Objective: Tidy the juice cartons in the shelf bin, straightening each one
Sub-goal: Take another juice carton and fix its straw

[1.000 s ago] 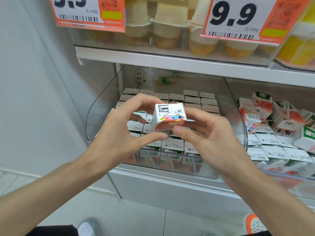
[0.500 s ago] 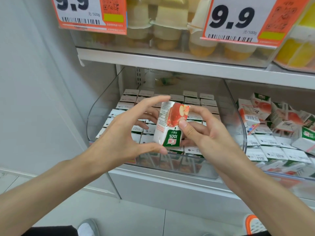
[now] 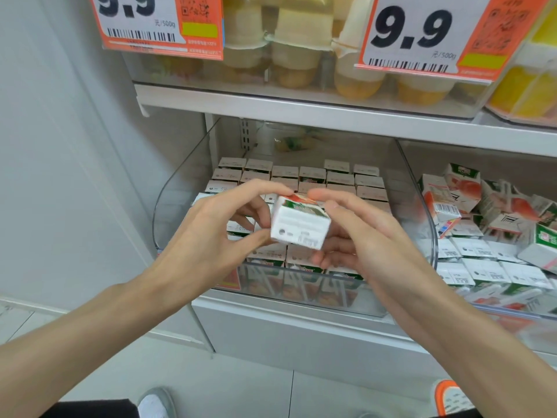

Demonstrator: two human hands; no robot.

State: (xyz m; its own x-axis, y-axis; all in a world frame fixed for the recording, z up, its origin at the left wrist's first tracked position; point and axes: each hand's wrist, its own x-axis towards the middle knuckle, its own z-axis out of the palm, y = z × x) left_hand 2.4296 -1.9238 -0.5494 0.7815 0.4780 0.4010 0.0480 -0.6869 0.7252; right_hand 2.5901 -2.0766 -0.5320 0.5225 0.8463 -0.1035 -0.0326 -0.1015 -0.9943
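Overhead, price tags (image 3: 422,34), jumbled cartons (image 3: 482,206) rightward, carton (image 3: 298,229) before bin (image 3: 177,206)

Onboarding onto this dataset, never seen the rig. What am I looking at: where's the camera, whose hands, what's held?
No robot here: these are a person's two bare hands, filmed by one wide-angle camera worn on the head, looking forward and down. Every picture comes from that view. The left hand and right hand together grip one small juice carton, its white end towards the camera, in front of a clear shelf bin. Inside the bin, more cartons stand in neat rows. To its right lie jumbled cartons. On the shelf above sit cups behind orange price tags.
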